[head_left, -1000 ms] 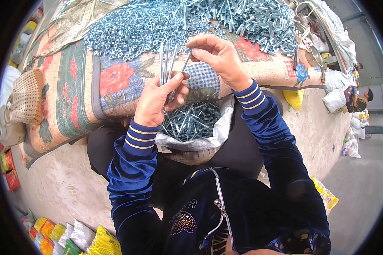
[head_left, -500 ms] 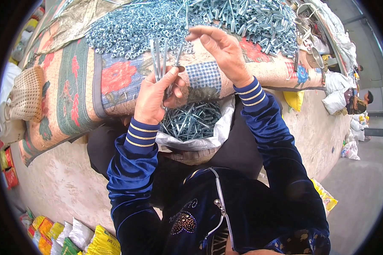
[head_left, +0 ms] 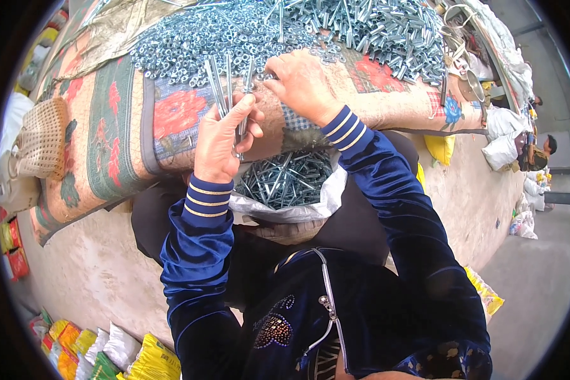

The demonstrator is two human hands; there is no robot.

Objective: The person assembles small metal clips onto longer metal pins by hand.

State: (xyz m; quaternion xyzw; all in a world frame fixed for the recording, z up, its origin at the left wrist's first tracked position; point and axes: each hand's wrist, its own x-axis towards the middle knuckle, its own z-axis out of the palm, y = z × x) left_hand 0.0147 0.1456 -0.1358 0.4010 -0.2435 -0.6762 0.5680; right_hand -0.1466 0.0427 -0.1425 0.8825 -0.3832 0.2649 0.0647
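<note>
My left hand (head_left: 219, 140) is closed round several long, thin silvery bolts (head_left: 216, 85) that stick up past the fingers. One bolt (head_left: 249, 76) stands a little apart, with a nut or washer low on it by my thumb. Just right of it is my right hand (head_left: 304, 87), its fingers curled together over the padded cover; anything in its fingertips is hidden. Beyond both hands spreads a heap of small nuts (head_left: 177, 57), with flat washers (head_left: 329, 54) near my right fingers. Below, between my knees, a white-lined sack (head_left: 335, 197) holds many finished-looking bolts (head_left: 285, 180).
A pile of metal sleeves (head_left: 386, 38) lies at the back right of the flowered quilt cover (head_left: 101, 126). A metal ladle-like cup (head_left: 472, 85) is at the right edge. A woven basket (head_left: 43, 136) stands left. Coloured bags (head_left: 149, 358) sit on the floor; people are far right.
My right hand has come down and left, toward the bolts, and its fingers have curled in from a spread pose. My left hand has shifted slightly left with the bolts.
</note>
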